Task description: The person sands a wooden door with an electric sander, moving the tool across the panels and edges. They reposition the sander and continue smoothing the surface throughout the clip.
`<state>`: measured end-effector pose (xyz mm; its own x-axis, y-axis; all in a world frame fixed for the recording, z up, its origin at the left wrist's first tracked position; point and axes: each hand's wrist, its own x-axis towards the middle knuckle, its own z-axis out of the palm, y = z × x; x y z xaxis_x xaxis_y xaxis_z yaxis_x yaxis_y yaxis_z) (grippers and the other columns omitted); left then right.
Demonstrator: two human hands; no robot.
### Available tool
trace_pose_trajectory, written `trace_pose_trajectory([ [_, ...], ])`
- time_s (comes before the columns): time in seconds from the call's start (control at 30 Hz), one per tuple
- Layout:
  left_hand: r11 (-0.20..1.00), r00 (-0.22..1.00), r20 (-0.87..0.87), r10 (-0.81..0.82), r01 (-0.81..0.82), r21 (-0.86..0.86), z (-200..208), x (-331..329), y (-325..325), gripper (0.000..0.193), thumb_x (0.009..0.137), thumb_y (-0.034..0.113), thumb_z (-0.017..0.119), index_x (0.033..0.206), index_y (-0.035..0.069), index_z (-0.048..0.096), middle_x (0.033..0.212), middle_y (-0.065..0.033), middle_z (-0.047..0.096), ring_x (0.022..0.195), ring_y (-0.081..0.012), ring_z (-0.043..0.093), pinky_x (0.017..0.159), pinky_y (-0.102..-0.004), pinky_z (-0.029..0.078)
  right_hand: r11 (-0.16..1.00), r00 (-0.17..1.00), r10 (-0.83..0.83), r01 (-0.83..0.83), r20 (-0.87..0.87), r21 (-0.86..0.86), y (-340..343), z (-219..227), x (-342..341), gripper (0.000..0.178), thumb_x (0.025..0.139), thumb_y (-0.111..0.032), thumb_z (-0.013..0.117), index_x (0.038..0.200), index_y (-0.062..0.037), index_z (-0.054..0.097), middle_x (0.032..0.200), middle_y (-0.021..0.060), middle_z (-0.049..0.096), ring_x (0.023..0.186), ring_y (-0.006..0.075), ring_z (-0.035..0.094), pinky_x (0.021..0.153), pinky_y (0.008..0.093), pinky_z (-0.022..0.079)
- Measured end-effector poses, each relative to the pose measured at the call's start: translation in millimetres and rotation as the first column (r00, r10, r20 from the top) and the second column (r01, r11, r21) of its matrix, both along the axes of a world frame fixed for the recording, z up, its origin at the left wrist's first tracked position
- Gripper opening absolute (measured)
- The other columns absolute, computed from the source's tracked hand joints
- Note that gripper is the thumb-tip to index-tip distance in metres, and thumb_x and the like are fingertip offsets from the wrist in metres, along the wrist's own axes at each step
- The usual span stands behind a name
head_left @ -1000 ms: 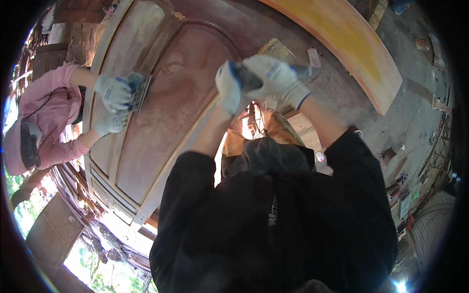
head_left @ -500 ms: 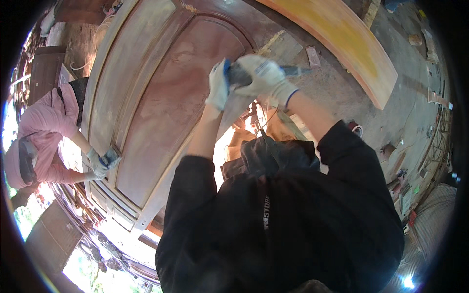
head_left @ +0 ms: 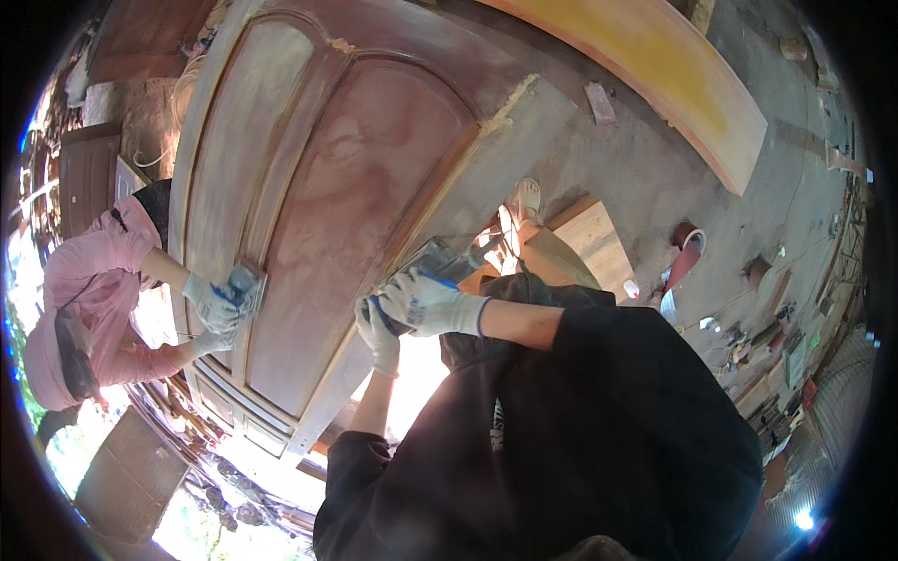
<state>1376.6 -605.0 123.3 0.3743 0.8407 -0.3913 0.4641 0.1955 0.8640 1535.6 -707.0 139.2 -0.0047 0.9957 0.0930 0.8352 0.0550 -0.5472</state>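
Note:
Both my hands wear white gloves with blue cuffs and close round a grey handheld sander. My right hand wraps over its body. My left hand grips its near end, fingers partly hidden. The sander rests at the right edge of a large reddish-brown panelled wooden door, whose surface is patchy and dusty. Across the door, at the left, a co-worker in pink holds a similar sanding tool against the door with gloved hands.
A curved board with a yellow patch lies at the upper right. A small block lies on the concrete floor. A reddish sandpaper roll, a wooden box and scattered scraps are at the right. A sandalled foot shows below the door's edge.
My hands have brought the sander down and left, from above the door's right side to its near right edge. The co-worker's hands and tool have moved right and slightly up.

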Motion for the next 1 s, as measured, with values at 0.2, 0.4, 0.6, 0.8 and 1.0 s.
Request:
trace_pose_trajectory([
  [0.2,0.982,0.984,-0.003,-0.179,0.179,0.055,-7.0,178.1,-27.6,0.021,0.099,0.018,0.057,0.095,-0.002,0.06,0.085,-0.005,0.06,0.082,-0.0132,0.054,0.075,-0.0311,0.047,0.96,0.976,-0.206,0.215,0.068,-0.182,-39.9,-0.5,138.3,0.064,0.079,-0.054,0.069,0.122,-0.0081,0.055,0.115,0.0074,0.057,0.105,0.0236,0.055,0.089,0.0408,0.044],
  [0.4,0.871,0.902,0.039,-0.43,0.404,0.279,16.0,378.0,-60.2,0.028,0.094,0.027,0.062,0.091,-0.001,0.063,0.082,-0.017,0.066,0.079,-0.0274,0.063,0.075,-0.0377,0.049,0.791,0.802,-0.597,0.591,-0.014,0.158,-99.3,1.8,282.5,0.073,0.068,-0.055,0.077,0.122,-0.0088,0.058,0.117,0.0112,0.063,0.111,0.0291,0.062,0.096,0.0402,0.051],
  [0.6,0.729,0.793,-0.164,-0.586,0.605,0.319,14.8,503.8,-51.2,0.046,0.09,0.043,0.057,0.099,-0.002,0.065,0.101,-0.0254,0.068,0.098,-0.0452,0.062,0.09,-0.0484,0.046,0.662,0.66,-0.749,0.744,0.057,0.084,-97.7,0.1,375.7,0.08,0.066,-0.066,0.076,0.123,-0.0127,0.059,0.119,0.0119,0.065,0.11,0.0305,0.064,0.093,0.0421,0.052],
  [0.8,0.816,0.903,-0.07,-0.425,0.415,0.403,7.6,422.2,-51.5,0.044,0.089,0.039,0.061,0.098,-0.003,0.066,0.098,-0.0252,0.069,0.096,-0.0393,0.067,0.086,-0.0445,0.05,0.783,0.775,-0.622,0.609,0.113,0.13,-92.8,0.9,318.6,0.075,0.069,-0.059,0.074,0.122,-0.0099,0.055,0.118,0.0125,0.062,0.112,0.0298,0.061,0.093,0.041,0.051],
  [1.0,0.898,0.904,-0.212,-0.372,0.408,0.163,-3.1,328.8,-8.4,0.038,0.09,0.034,0.065,0.097,-0.003,0.067,0.088,-0.019,0.07,0.084,-0.0245,0.066,0.081,-0.0385,0.05,0.869,0.868,-0.494,0.492,-0.044,-0.046,-55.7,6.9,251.0,0.075,0.066,-0.055,0.078,0.121,-0.0085,0.057,0.114,0.0132,0.063,0.11,0.0315,0.062,0.097,0.0425,0.049],
])
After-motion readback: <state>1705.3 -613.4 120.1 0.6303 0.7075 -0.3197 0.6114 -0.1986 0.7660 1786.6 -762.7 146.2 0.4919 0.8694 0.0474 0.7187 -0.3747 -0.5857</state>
